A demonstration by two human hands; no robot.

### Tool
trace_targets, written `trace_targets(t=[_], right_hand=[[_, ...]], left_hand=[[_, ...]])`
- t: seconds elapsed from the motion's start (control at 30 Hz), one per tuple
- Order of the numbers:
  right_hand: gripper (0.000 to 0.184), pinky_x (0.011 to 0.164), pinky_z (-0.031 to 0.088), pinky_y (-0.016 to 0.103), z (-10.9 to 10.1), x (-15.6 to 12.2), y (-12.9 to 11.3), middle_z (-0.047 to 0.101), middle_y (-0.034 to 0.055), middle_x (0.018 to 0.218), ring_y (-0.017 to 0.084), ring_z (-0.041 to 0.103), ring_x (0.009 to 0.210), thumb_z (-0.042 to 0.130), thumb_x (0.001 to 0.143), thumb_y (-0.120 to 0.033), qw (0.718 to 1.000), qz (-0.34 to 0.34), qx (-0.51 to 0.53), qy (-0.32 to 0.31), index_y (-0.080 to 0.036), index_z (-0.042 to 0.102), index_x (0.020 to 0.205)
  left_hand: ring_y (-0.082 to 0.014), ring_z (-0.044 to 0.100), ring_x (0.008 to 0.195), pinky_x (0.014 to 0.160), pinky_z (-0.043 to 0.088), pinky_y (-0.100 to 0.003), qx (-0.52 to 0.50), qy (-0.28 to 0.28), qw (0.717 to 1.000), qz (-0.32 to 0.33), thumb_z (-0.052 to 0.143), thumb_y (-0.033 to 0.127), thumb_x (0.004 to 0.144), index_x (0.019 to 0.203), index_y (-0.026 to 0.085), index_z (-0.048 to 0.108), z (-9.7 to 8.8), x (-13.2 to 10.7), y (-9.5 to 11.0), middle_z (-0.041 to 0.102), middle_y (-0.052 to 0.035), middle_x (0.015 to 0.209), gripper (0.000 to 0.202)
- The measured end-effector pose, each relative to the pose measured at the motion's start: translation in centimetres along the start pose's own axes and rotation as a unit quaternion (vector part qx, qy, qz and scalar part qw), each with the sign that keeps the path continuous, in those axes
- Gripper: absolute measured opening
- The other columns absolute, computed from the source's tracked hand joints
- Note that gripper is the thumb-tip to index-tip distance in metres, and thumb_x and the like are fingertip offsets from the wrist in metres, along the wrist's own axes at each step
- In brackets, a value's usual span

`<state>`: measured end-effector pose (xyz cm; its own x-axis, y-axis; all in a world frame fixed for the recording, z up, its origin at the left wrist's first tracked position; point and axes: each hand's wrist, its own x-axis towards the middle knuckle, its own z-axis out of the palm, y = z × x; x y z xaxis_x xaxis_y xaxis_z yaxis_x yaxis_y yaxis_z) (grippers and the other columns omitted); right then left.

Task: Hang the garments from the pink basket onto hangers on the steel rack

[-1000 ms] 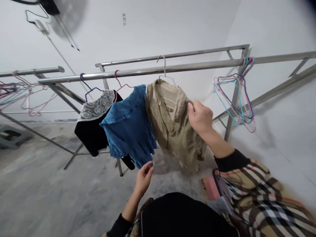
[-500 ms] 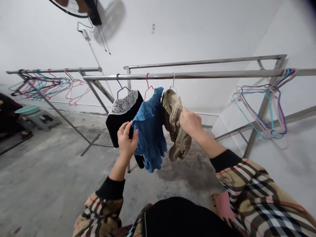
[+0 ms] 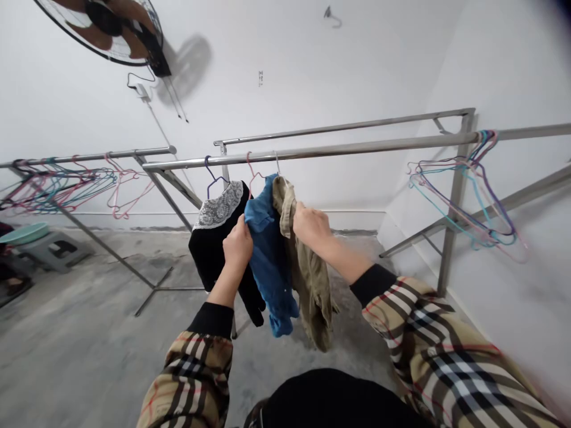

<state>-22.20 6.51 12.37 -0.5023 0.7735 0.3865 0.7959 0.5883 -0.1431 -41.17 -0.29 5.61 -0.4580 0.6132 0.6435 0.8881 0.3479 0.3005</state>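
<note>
Three garments hang side by side on the front metal rail (image 3: pixel 357 147). My left hand (image 3: pixel 238 244) is closed, pinching the near edge of a blue shirt (image 3: pixel 271 267), which hangs from a pink hanger (image 3: pixel 252 172). Closed on the shoulder area of a khaki shirt (image 3: pixel 307 291) is my right hand (image 3: pixel 312 227); a white hanger (image 3: pixel 277 163) carries that shirt. Left of the blue shirt, partly behind my left hand, is a black top (image 3: pixel 205 249) with a white lace collar (image 3: pixel 220 207), on a purple hanger (image 3: pixel 214 178).
Bunched bare hangers (image 3: pixel 486 190) hang at the rail's right end. More hangers (image 3: pixel 80 184) crowd a second rail (image 3: pixel 147 153) on the left. A wall fan (image 3: pixel 107 24) is above. A teal basin (image 3: pixel 27 233) rests on a grey stool (image 3: pixel 57 249); part of a person shows beside it.
My left hand has closed on the blue shirt's edge. My right hand has moved left with the khaki shirt, which now hangs longer and closer to the blue one. The view has tilted up.
</note>
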Motion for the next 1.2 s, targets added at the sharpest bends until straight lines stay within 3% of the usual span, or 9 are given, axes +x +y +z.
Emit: trace_targets(t=[0.2,0.47,0.67,0.77,0.9,0.97,1.07,1.17,1.2], right_hand=[[0.029,0.076,0.052,0.035,0.4,0.4,-1.1,0.072,0.0155,0.091,0.028,0.07,0.09,0.033,0.089,-0.007,1.0,0.01,0.001,-0.002,-0.01,0.051,0.111],[0.031,0.076,0.052,0.035,-2.4,-0.5,0.6,0.072,0.0159,0.093,0.027,0.07,0.09,0.036,0.086,-0.005,0.999,0.018,0.005,0.045,-0.008,0.051,0.113],[0.034,0.076,0.054,0.037,-0.8,-1.0,-0.6,0.072,0.0154,0.096,0.025,0.069,0.089,0.025,0.093,-0.008,0.999,0.027,0.023,0.034,-0.006,0.048,0.119],[0.036,0.072,0.055,0.036,0.4,-2.3,-1.1,0.068,0.0137,0.106,0.024,0.068,0.087,0.026,0.093,-0.01,0.998,-0.003,0.038,0.053,-0.009,0.045,0.124],[0.044,0.075,0.054,0.034,2.4,-6.5,0.3,0.059,0.0143,0.121,0.025,0.062,0.099,0.028,0.098,-0.027,0.992,-0.032,0.077,0.095,-0.014,0.033,0.14],[0.045,0.077,0.053,0.032,4.7,-9.9,2.4,0.057,0.0118,0.122,0.023,0.06,0.103,0.032,0.098,-0.033,0.99,-0.042,0.107,0.08,-0.019,0.035,0.141],[0.035,0.075,0.05,0.026,10.0,-17.1,7.3,0.059,0.0075,0.118,0.018,0.06,0.1,0.038,0.097,-0.03,0.988,0.004,0.147,-0.038,-0.022,0.049,0.129],[0.02,0.08,0.047,0.023,15.2,-26.1,13.4,0.062,0.0051,0.11,0.014,0.06,0.096,0.049,0.092,-0.023,0.951,0.181,0.158,-0.196,-0.02,0.063,0.106],[0.017,0.08,0.047,0.023,16.5,-29.1,15.4,0.063,0.0062,0.106,0.014,0.06,0.094,0.051,0.09,-0.019,0.937,0.234,0.153,-0.211,-0.017,0.064,0.1]], left_hand=[[-0.0255,0.069,0.075,0.064,0.046,-0.03,0.044,0.006,0.999,-0.027,0.036,0.028,0.095,0.132,0.014,0.054,-1.7,0.4,-1.9,0.072,-0.0186,0.097,0.044],[-0.0256,0.065,0.071,0.062,0.046,-0.033,0.018,0.035,0.999,-0.009,0.041,0.034,0.092,0.131,0.017,0.057,-2.5,0.4,-3.2,0.071,-0.0165,0.093,0.046],[-0.04,0.06,0.1,0.079,0.048,-0.058,-0.001,0.04,0.999,-0.036,0.048,0.046,0.087,0.138,0.024,0.05,-2.8,-0.6,-2.5,0.063,-0.017,0.116,0.055],[-0.0431,0.046,0.121,0.094,0.039,-0.065,-0.043,0.126,0.991,0.025,0.056,0.042,0.082,0.14,0.032,0.045,-2.3,-2.7,-1.1,0.051,-0.0127,0.134,0.059],[-0.038,0.04,0.129,0.103,0.036,-0.062,-0.129,0.197,0.959,0.158,0.062,0.025,0.078,0.143,0.036,0.032,0.5,-8.0,2.0,0.041,-0.0126,0.137,0.073],[-0.0366,0.041,0.127,0.101,0.038,-0.06,-0.169,0.155,0.959,0.17,0.061,0.023,0.079,0.141,0.031,0.034,2.7,-11.7,3.5,0.042,-0.0158,0.134,0.068],[-0.0364,0.044,0.126,0.1,0.039,-0.059,-0.202,0.0,0.966,0.164,0.06,0.027,0.081,0.132,0.026,0.046,5.9,-17.9,4.4,0.048,-0.017,0.128,0.053],[-0.0356,0.046,0.127,0.103,0.037,-0.059,-0.201,-0.168,0.948,0.182,0.059,0.029,0.082,0.127,0.03,0.053,8.5,-23.6,3.7,0.054,-0.0146,0.125,0.045],[-0.0356,0.047,0.126,0.103,0.038,-0.058,-0.199,-0.207,0.941,0.181,0.059,0.029,0.082,0.125,0.031,0.055,9.2,-25.2,3.4,0.056,-0.0141,0.123,0.042]])
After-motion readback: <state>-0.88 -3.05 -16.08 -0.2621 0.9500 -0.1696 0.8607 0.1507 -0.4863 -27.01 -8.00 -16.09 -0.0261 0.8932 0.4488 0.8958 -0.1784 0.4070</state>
